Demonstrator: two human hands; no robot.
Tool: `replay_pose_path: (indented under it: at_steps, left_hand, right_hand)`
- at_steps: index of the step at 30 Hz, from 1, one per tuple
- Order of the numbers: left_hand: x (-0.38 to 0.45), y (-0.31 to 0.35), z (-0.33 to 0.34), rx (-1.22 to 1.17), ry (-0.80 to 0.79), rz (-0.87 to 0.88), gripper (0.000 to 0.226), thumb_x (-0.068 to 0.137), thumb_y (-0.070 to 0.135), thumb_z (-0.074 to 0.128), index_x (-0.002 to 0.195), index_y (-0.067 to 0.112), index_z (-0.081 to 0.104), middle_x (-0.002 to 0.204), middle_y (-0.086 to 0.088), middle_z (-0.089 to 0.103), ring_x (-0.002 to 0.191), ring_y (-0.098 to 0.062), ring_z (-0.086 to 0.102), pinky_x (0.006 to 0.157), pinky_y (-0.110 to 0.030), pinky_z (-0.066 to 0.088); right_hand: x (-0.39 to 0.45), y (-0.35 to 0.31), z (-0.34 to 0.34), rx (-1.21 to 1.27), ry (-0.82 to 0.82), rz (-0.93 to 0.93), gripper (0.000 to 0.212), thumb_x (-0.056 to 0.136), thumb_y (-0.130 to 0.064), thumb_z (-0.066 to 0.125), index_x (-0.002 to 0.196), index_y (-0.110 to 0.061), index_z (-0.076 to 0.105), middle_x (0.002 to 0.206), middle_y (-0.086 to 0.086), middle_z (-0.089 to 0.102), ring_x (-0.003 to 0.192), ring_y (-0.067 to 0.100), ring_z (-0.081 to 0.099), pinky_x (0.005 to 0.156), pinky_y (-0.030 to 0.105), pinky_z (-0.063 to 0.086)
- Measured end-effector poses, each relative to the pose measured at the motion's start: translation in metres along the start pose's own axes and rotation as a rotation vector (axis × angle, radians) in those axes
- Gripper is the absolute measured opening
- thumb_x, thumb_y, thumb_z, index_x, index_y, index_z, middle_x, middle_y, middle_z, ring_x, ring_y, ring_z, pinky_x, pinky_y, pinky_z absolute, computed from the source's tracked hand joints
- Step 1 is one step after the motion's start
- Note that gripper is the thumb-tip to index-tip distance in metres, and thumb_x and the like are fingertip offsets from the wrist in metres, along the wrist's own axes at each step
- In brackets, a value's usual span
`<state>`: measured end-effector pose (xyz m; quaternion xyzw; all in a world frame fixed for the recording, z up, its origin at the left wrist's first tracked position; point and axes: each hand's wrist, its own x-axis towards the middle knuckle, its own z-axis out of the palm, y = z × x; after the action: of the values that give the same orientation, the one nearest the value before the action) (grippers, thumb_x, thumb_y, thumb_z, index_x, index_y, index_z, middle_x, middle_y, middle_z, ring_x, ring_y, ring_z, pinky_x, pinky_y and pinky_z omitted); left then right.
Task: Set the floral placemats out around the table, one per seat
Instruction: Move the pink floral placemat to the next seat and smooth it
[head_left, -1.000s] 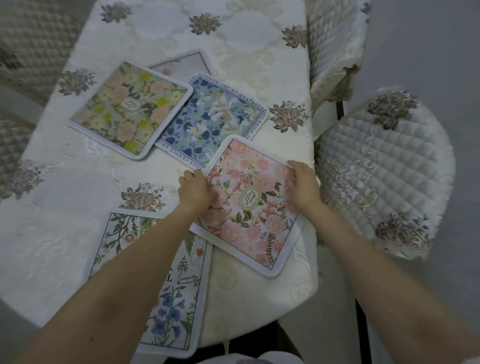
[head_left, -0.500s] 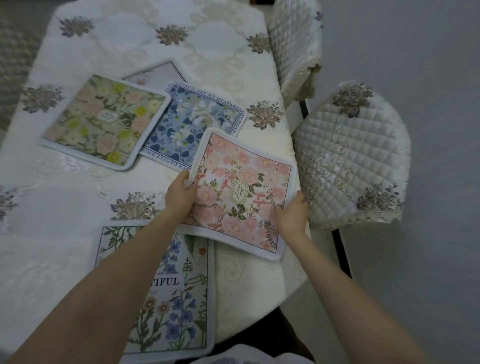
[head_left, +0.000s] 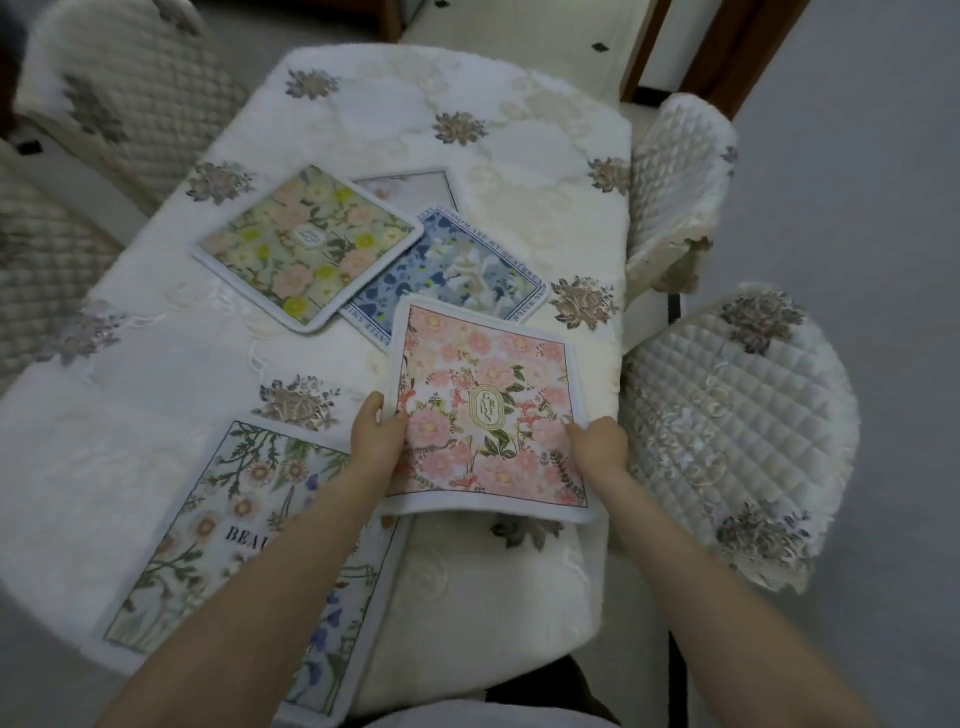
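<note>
I hold a pink floral placemat (head_left: 488, 405) at the table's right side, its near edge lifted off the cloth. My left hand (head_left: 375, 434) grips its left edge and my right hand (head_left: 597, 441) grips its right edge. A wildflower placemat (head_left: 228, 525) lies flat at the near seat, partly under my left forearm. Farther back lies a yellow-green floral placemat (head_left: 306, 244), overlapping a blue floral placemat (head_left: 457, 270) and a pale placemat (head_left: 410, 187) that shows only a corner.
The white embroidered tablecloth (head_left: 156, 405) covers the table. Quilted chair covers stand at the right (head_left: 727, 415), the far right (head_left: 675, 176) and the far left (head_left: 130, 88). Grey floor (head_left: 857, 182) lies beyond the right chairs.
Both hands have turned the pink placemat from a slant to nearly square with the table edge and raised its near edge. The view has shifted to show more of the far table.
</note>
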<state>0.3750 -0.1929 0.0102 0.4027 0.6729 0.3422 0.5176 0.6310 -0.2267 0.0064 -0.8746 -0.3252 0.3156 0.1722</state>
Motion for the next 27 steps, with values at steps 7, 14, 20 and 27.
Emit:
replay_pose_path:
  at_steps: [7, 14, 20, 27]
  left_hand:
    - [-0.047, -0.006, 0.029, 0.014, 0.297, 0.050, 0.020, 0.091, 0.003, 0.050, 0.076, 0.015, 0.044, 0.069, 0.001, 0.050, 0.063, -0.017, 0.047, 0.053, -0.020, 0.040]
    - [-0.082, 0.000, 0.074, -0.064, 0.339, -0.065, 0.012, 0.088, 0.008, 0.056, 0.099, 0.012, 0.054, 0.080, 0.002, 0.058, 0.076, -0.020, 0.055, 0.056, -0.024, 0.041]
    - [-0.104, -0.008, 0.099, -0.178, 0.271, -0.201, 0.024, 0.079, 0.013, 0.071, 0.102, 0.008, 0.065, 0.092, -0.007, 0.069, 0.080, -0.022, 0.065, 0.072, -0.036, 0.055]
    - [-0.105, -0.014, 0.143, -0.101, 0.365, -0.306, 0.011, 0.079, 0.022, 0.074, 0.080, 0.013, 0.067, 0.080, -0.004, 0.066, 0.070, -0.019, 0.062, 0.070, -0.033, 0.054]
  right_hand:
    - [0.042, -0.017, -0.033, 0.089, -0.108, -0.239, 0.003, 0.091, -0.005, 0.049, 0.094, -0.004, 0.049, 0.089, 0.010, 0.050, 0.080, 0.025, 0.048, 0.067, 0.030, 0.038]
    - [0.066, -0.052, -0.063, 0.078, -0.106, -0.434, 0.027, 0.088, 0.002, 0.042, 0.111, -0.003, 0.057, 0.102, 0.018, 0.064, 0.076, 0.025, 0.053, 0.062, 0.027, 0.038]
    - [0.083, -0.077, -0.087, -0.066, -0.065, -0.622, 0.025, 0.090, 0.002, 0.044, 0.108, -0.003, 0.060, 0.102, 0.017, 0.064, 0.074, 0.025, 0.053, 0.056, 0.027, 0.038]
    - [0.127, -0.091, -0.085, -0.171, -0.147, -0.730, 0.018, 0.089, 0.001, 0.047, 0.097, -0.005, 0.061, 0.090, 0.015, 0.059, 0.066, 0.025, 0.050, 0.050, 0.027, 0.036]
